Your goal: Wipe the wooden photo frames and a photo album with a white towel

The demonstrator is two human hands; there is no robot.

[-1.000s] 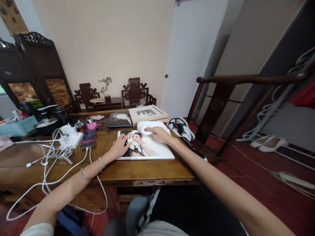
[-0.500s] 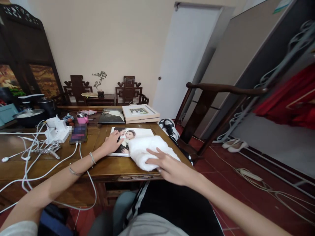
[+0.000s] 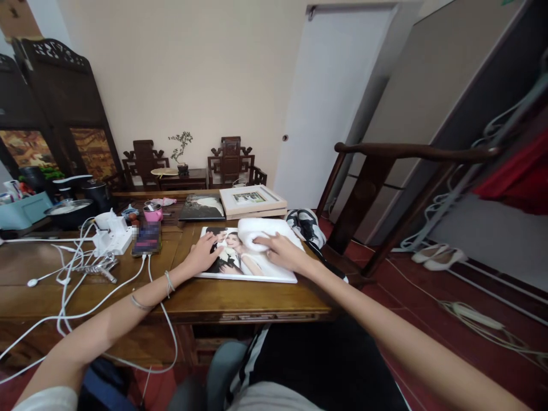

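A white-edged photo panel (image 3: 233, 260), printed with a couple in wedding clothes, lies flat near the front edge of the wooden table. On its left part rests my left hand (image 3: 202, 253), open, with the fingers stretched over the picture. A fluffy white towel (image 3: 269, 226) is bunched on the panel's upper right. My right hand (image 3: 286, 252) grips the towel's near side and presses it against the panel. Its fingertips are partly sunk in the folds.
Behind the panel lie a dark photo panel (image 3: 201, 208) and stacked pale frames (image 3: 252, 201). To the left are a phone (image 3: 146, 240), a white power strip (image 3: 113, 233), loose cables and a pink cup (image 3: 153, 213). A wooden chair (image 3: 363, 194) stands right, with sneakers (image 3: 306, 226) beside the table.
My right hand has pushed the towel away from me, towards the panel's far edge, uncovering the near right part of the picture. My left hand stays on the panel.
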